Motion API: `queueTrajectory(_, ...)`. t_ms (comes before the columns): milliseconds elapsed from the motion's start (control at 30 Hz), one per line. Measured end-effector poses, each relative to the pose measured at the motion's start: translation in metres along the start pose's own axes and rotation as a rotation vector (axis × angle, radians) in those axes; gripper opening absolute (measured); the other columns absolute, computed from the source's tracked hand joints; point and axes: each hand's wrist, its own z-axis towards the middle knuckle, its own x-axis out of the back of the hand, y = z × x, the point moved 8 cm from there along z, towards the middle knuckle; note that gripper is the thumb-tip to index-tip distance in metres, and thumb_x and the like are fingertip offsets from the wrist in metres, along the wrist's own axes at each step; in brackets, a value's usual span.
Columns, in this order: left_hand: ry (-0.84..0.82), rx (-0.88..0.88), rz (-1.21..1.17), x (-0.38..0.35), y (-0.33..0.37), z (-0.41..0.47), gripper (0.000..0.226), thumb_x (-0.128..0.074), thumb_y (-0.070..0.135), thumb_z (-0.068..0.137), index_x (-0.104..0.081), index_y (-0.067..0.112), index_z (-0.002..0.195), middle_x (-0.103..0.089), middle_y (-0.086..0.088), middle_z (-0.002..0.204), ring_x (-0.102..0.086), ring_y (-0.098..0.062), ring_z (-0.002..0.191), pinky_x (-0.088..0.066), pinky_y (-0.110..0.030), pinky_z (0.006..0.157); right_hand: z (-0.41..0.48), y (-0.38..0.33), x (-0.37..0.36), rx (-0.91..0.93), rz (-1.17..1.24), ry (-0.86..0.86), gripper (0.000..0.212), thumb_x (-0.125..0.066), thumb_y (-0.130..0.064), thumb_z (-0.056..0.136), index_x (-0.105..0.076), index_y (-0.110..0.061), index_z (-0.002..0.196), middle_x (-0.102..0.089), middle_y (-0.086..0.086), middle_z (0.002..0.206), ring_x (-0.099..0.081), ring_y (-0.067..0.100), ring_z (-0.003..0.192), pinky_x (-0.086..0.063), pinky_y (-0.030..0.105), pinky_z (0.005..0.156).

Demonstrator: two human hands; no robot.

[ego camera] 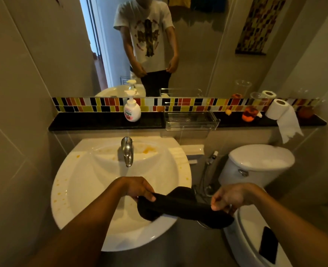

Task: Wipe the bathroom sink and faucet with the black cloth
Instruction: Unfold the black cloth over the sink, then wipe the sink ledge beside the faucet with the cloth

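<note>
I've got the black cloth (182,206) stretched between both hands — left hand (138,187) pinching one end, right hand (228,197) pinching the other. It sags between them: soft, light, limp. Ahead of the left hand sit the stained sink (93,182) and faucet (127,151) — I'd bunch the cloth into one palm before wiping.

The faucet (127,151) is set at the sink's (86,189) twelve o'clock; the shelf (101,121) lies behind, the toilet (255,170) at three o'clock.
</note>
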Motion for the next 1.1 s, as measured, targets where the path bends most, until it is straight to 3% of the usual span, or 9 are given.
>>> queueTrajectory(133, -0.019, 0.044, -0.013, -0.007, -0.012, 0.012, 0.035, -0.070, 0.028, 0.083, -0.067, 0.015, 0.115, -0.066, -0.006, 0.120, -0.059, -0.021, 0.114, -0.050, -0.033, 0.098, 0.015, 0.021, -0.018, -0.088, 0.032, -0.001, 0.013, -0.067, -0.021, 0.086, -0.065, -0.017, 0.099, -0.062, -0.001, 0.090, -0.060, 0.010, 0.081, -0.052, 0.020, 0.067)
queueTrajectory(233, 0.110, -0.011, -0.001, 0.001, -0.009, 0.024, 0.030, -0.066, 0.030, 0.087, -0.069, 0.016, 0.113, -0.066, -0.007, 0.118, -0.059, -0.021, 0.110, -0.050, -0.031, 0.094, 0.025, 0.022, -0.006, -0.019, 0.029, 0.167, 0.002, -0.063, -0.023, 0.089, -0.065, -0.023, 0.088, -0.061, -0.002, 0.084, -0.057, 0.009, 0.076, -0.049, 0.020, 0.064)
queueTrajectory(300, 0.226, -0.050, 0.049, 0.007, -0.005, 0.033, 0.027, -0.062, 0.029, 0.090, -0.070, 0.015, 0.112, -0.067, -0.007, 0.118, -0.059, -0.021, 0.109, -0.046, -0.032, 0.096, 0.033, 0.020, 0.007, 0.040, 0.057, 0.315, 0.010, -0.061, -0.023, 0.090, -0.065, -0.026, 0.081, -0.061, -0.003, 0.080, -0.056, 0.009, 0.074, -0.045, 0.021, 0.063)
queueTrajectory(433, 0.390, -0.044, 0.120, 0.010, -0.005, 0.054, 0.024, -0.058, 0.028, 0.092, -0.069, 0.017, 0.110, -0.067, -0.008, 0.116, -0.060, -0.023, 0.107, -0.047, -0.035, 0.096, 0.061, 0.029, 0.019, 0.051, 0.130, 0.536, 0.016, -0.059, -0.018, 0.091, -0.062, -0.025, 0.077, -0.063, -0.001, 0.081, -0.061, 0.014, 0.081, -0.043, 0.025, 0.067)
queueTrajectory(533, 0.512, -0.018, 0.143, 0.011, -0.006, 0.065, 0.022, -0.056, 0.028, 0.092, -0.069, 0.020, 0.109, -0.068, -0.008, 0.115, -0.061, -0.025, 0.106, -0.045, -0.032, 0.089, 0.079, 0.036, 0.022, 0.042, 0.212, 0.668, 0.009, -0.059, -0.014, 0.091, -0.064, -0.017, 0.085, -0.065, 0.004, 0.087, -0.062, 0.021, 0.090, -0.041, 0.026, 0.072)
queueTrajectory(667, 0.536, 0.016, 0.190, 0.005, -0.009, 0.080, 0.023, -0.052, 0.029, 0.094, -0.065, 0.019, 0.111, -0.067, -0.007, 0.116, -0.061, -0.023, 0.106, -0.041, -0.027, 0.088, 0.098, 0.039, 0.017, 0.011, 0.327, 0.831, 0.008, -0.058, -0.011, 0.091, -0.065, -0.013, 0.096, -0.062, 0.010, 0.105, -0.060, 0.028, 0.104, -0.044, 0.031, 0.083)
queueTrajectory(733, 0.526, 0.006, 0.157, 0.003, -0.010, 0.084, 0.025, -0.052, 0.028, 0.095, -0.060, 0.018, 0.117, -0.066, -0.009, 0.117, -0.061, -0.023, 0.105, -0.047, -0.035, 0.096, 0.109, 0.036, 0.006, 0.003, 0.412, 0.862, 0.031, -0.059, -0.015, 0.092, -0.057, -0.011, 0.122, -0.047, 0.014, 0.135, -0.051, 0.033, 0.121, -0.044, 0.042, 0.100)
queueTrajectory(800, 0.598, -0.021, 0.177, 0.007, -0.007, 0.082, 0.028, -0.050, 0.029, 0.096, -0.056, 0.020, 0.121, -0.064, -0.005, 0.120, -0.059, -0.022, 0.109, -0.044, -0.036, 0.098, 0.118, 0.025, -0.010, 0.012, 0.454, 0.883, 0.051, -0.058, -0.019, 0.092, -0.042, -0.013, 0.140, -0.025, 0.014, 0.152, -0.042, 0.034, 0.131, -0.039, 0.044, 0.105)
queueTrajectory(1100, 1.100, -0.271, 0.526, 0.076, 0.028, 0.051, 0.027, -0.056, 0.022, 0.089, -0.061, 0.016, 0.114, -0.060, -0.008, 0.117, -0.054, -0.028, 0.115, -0.042, -0.044, 0.100, 0.163, -0.027, -0.069, -0.048, 0.348, 0.891, 0.078, -0.048, -0.036, 0.095, 0.001, -0.015, 0.152, 0.009, 0.011, 0.160, -0.016, 0.034, 0.145, -0.037, 0.046, 0.108)
